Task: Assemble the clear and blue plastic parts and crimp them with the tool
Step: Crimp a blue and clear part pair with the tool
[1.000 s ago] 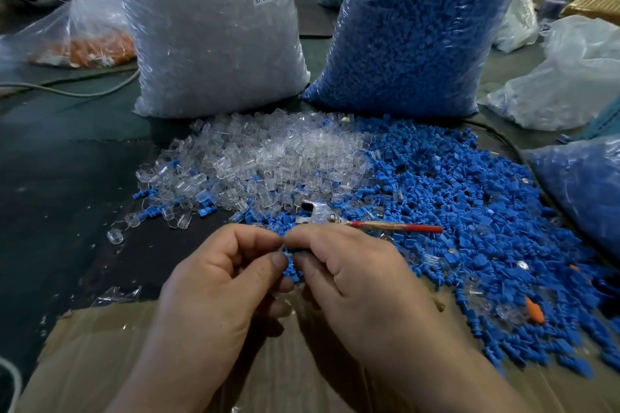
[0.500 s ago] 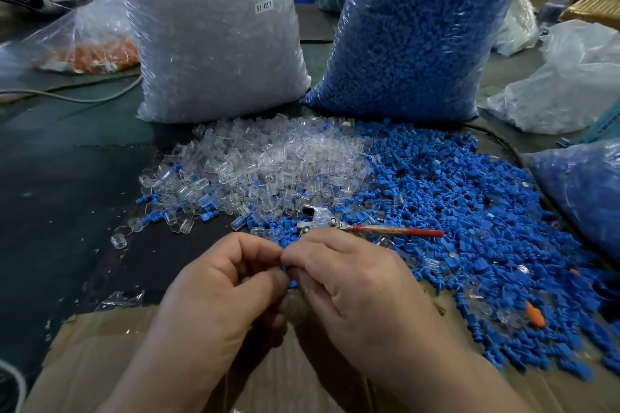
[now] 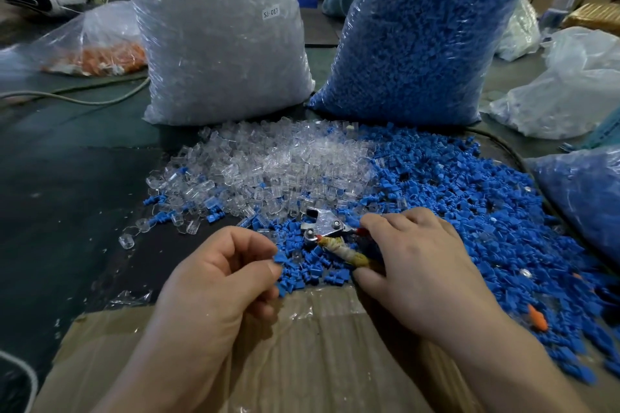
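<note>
A heap of clear plastic parts (image 3: pixel 268 164) lies mid-table, with a wide spread of blue plastic parts (image 3: pixel 469 211) to its right. My left hand (image 3: pixel 218 278) pinches a small blue part (image 3: pixel 279 259) between thumb and forefinger, just above the cardboard. My right hand (image 3: pixel 412 265) has its fingers curled round the handles of the metal crimping tool (image 3: pixel 323 226), whose silver head points left over the blue parts. One handle is wrapped in worn tape (image 3: pixel 345 253); a bit of red handle shows by my fingertips.
Two tall bags stand at the back: clear parts (image 3: pixel 218 43) and blue parts (image 3: pixel 419 43). Another bag of blue parts (image 3: pixel 587 204) sits at the right, a bag of orange parts (image 3: pixel 100 50) at the far left. A cardboard sheet (image 3: pixel 318 345) lies under my wrists. A cable (image 3: pixel 84 99) runs along the left.
My hands were together, working on a small part. They have separated: my right hand moved right and forward onto the tool's handles, and my left hand keeps the blue part.
</note>
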